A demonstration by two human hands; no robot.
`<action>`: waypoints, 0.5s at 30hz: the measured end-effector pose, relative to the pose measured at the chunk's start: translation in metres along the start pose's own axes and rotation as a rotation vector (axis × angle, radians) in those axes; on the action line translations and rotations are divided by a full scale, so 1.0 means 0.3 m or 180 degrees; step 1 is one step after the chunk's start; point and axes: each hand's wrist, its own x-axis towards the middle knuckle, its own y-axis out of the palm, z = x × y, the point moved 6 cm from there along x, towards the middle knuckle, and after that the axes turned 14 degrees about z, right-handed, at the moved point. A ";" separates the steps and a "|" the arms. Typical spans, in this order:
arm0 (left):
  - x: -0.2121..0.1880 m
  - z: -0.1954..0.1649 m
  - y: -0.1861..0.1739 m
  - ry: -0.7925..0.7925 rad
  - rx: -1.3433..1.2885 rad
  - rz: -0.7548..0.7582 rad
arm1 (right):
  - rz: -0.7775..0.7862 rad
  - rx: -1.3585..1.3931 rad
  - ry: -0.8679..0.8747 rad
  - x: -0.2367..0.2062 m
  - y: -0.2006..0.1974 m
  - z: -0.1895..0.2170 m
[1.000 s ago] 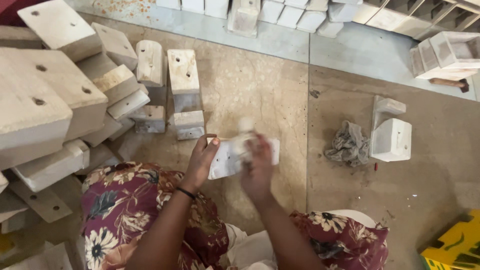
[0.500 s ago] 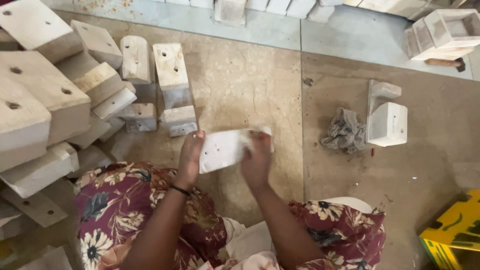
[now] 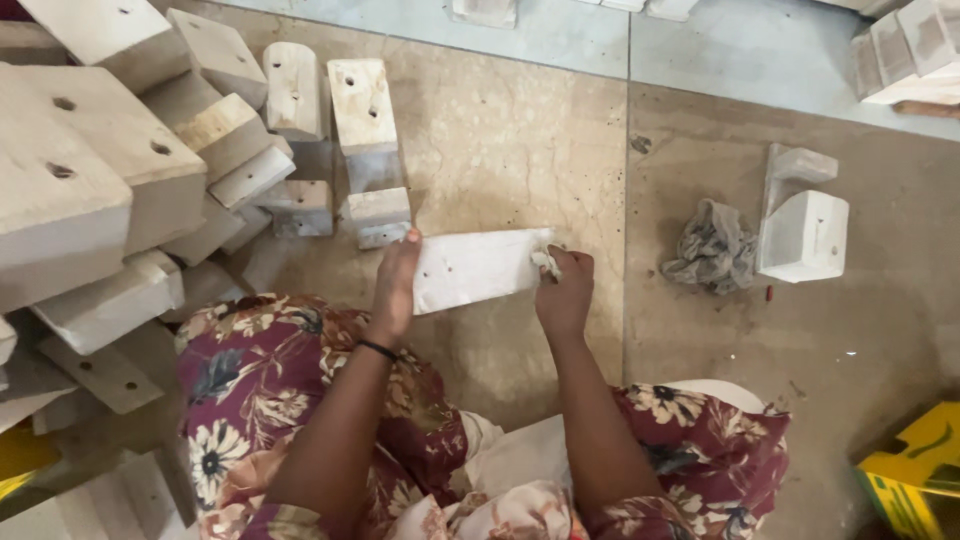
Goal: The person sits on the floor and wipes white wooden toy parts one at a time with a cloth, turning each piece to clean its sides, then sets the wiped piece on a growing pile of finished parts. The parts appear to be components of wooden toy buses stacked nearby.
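Note:
I sit on a stone floor with a flat white-painted wooden block [image 3: 478, 268] held in front of my knees. My left hand [image 3: 396, 285] grips its left end, fingers over the top edge. My right hand [image 3: 564, 290] is at the block's right end, closed on a small pale scrap [image 3: 546, 262], pressed against the block's corner; I cannot tell whether the scrap is cloth or paper. The block's face shows small drilled holes.
A heap of white wooden blocks with drilled holes [image 3: 130, 180] fills the left side. A crumpled grey rag [image 3: 712, 247] lies to the right beside a white angled block [image 3: 802, 225]. More blocks sit at the top right [image 3: 905, 50]. A yellow object [image 3: 915, 470] is at the bottom right.
The block has settled level and stretched out between my hands. My right hand has shifted from over the block's middle to its right end. The camera has tilted down.

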 end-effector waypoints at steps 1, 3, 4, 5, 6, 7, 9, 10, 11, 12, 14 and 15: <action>0.000 -0.006 0.003 0.0038 0.0245 0.0012 | 0.0017 -0.0164 0.0198 -0.009 -0.002 -0.001; -0.003 -0.020 0.008 0.0223 0.0217 0.0010 | 0.0064 -0.0096 -0.0506 -0.050 0.012 0.099; -0.004 -0.026 0.010 0.0305 0.0192 0.0004 | 0.0102 -0.0069 -0.0853 -0.081 0.024 0.161; -0.004 -0.021 0.015 0.0231 0.0090 0.0041 | 0.0264 0.0127 -0.1153 -0.113 0.038 0.219; -0.002 -0.017 0.020 0.0171 -0.0014 0.0075 | 0.0422 0.0325 -0.1463 -0.143 0.049 0.276; 0.000 -0.014 0.025 0.0114 -0.0113 0.0110 | 0.0499 0.0247 -0.1686 -0.172 0.054 0.321; 0.001 -0.010 0.032 -0.0006 -0.0192 0.0134 | 0.0654 0.0104 -0.2123 -0.216 0.070 0.386; 0.002 -0.007 0.034 -0.0064 -0.0228 0.0149 | 0.0728 0.0123 -0.2042 -0.211 0.075 0.385; 0.002 -0.014 0.030 -0.0017 -0.0143 0.0106 | 0.0799 0.0140 -0.1958 -0.196 0.076 0.370; 0.001 -0.022 0.025 0.0034 -0.0060 0.0057 | 0.0872 0.0154 -0.1880 -0.173 0.076 0.347; -0.006 -0.011 0.023 -0.0129 -0.0461 0.0077 | 0.0588 0.0029 -0.1074 -0.087 0.057 0.248; -0.013 0.004 0.026 -0.0334 -0.0936 0.0150 | 0.0568 -0.0124 -0.0541 -0.037 0.044 0.183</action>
